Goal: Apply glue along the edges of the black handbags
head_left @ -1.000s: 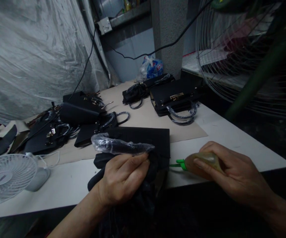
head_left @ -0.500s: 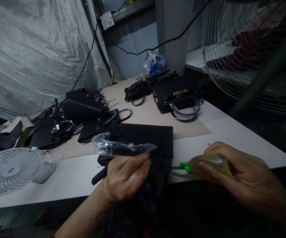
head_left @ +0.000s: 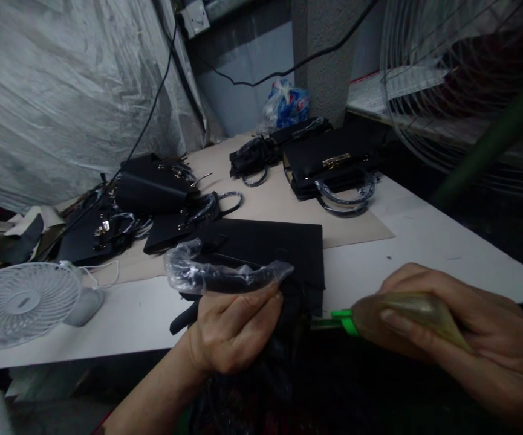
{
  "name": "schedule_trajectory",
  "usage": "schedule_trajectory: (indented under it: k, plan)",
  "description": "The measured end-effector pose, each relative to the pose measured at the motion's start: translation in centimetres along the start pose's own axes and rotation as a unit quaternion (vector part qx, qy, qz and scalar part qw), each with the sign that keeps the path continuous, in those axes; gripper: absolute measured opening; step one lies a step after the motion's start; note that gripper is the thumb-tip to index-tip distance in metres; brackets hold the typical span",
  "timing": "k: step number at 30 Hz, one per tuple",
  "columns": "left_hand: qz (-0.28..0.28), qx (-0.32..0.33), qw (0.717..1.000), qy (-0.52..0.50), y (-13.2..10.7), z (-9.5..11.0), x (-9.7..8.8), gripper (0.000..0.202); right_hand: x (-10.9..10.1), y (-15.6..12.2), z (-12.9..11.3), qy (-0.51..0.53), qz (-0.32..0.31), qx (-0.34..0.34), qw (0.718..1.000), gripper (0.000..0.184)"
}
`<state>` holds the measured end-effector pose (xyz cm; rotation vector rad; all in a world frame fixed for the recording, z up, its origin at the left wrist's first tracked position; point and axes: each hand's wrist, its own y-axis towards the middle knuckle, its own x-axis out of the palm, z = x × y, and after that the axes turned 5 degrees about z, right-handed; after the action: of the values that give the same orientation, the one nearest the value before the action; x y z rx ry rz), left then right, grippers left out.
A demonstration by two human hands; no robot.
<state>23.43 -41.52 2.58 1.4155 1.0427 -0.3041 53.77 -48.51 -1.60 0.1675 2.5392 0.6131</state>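
Observation:
A black handbag (head_left: 265, 244) lies at the table's front edge, part of it hanging over. My left hand (head_left: 238, 323) is closed on the bag just below its plastic-wrapped handle (head_left: 229, 275); the fingertips are partly hidden. In my right hand (head_left: 451, 326) is a squeeze bottle (head_left: 406, 314), brownish and translucent, with a green nozzle (head_left: 346, 322) pointing left. The thin tip of the nozzle meets the bag's right side, low down by the table edge. Whether anything flows from it cannot be seen.
Several black handbags with wrapped handles lie about the table, one with a gold clasp (head_left: 336, 161) at the back right. A small white fan (head_left: 25, 302) stands at the left. A large wire-caged fan (head_left: 461, 109) is at the right, and a black cable (head_left: 306, 59) hangs across the back.
The squeeze bottle has moved slightly down and right in view, its nozzle now lower along the bag's side. My left hand keeps its grip, and the whole view has shifted a little.

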Motion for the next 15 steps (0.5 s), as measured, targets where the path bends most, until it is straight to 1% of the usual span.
schedule_trajectory:
  k: [2, 4, 5, 7, 9, 11, 13, 15]
  plan:
    - [0.017, 0.007, 1.000, 0.001, -0.2, -0.2, 0.4, 0.014, -0.2, 0.0, -0.2, -0.025, 0.006, 0.000, 1.000, 0.015]
    - [0.054, 0.030, 0.998, 0.004, -0.3, -0.3, 0.7, 0.015, -0.3, 0.0, -0.3, -0.018, -0.009, 0.010, 1.000, 0.019]
    - [0.061, 0.037, 0.997, 0.006, -0.3, -0.3, 0.8, 0.016, -0.3, -0.1, -0.3, -0.009, -0.019, 0.017, 1.000, 0.021]
    - [0.045, 0.034, 0.998, 0.010, -0.3, -0.1, 0.5, 0.018, -0.3, -0.1, -0.3, -0.009, -0.016, 0.017, 1.000, 0.022]
    - [0.003, 0.018, 1.000, 0.015, -0.2, 0.1, 0.0, 0.018, -0.2, -0.1, -0.2, -0.020, -0.003, 0.011, 1.000, 0.020]
    - [-0.020, 0.012, 1.000, 0.018, -0.1, 0.3, -0.3, 0.017, -0.2, 0.0, -0.3, -0.011, -0.005, 0.013, 1.000, 0.021]
    - [-0.003, 0.024, 0.999, 0.023, -0.1, 0.2, -0.1, 0.018, -0.2, 0.0, -0.3, 0.014, -0.018, 0.019, 1.000, 0.023]
    - [0.046, 0.046, 0.997, 0.029, -0.3, -0.2, 0.6, 0.020, -0.1, 0.1, -0.3, 0.007, -0.010, 0.029, 1.000, 0.023]
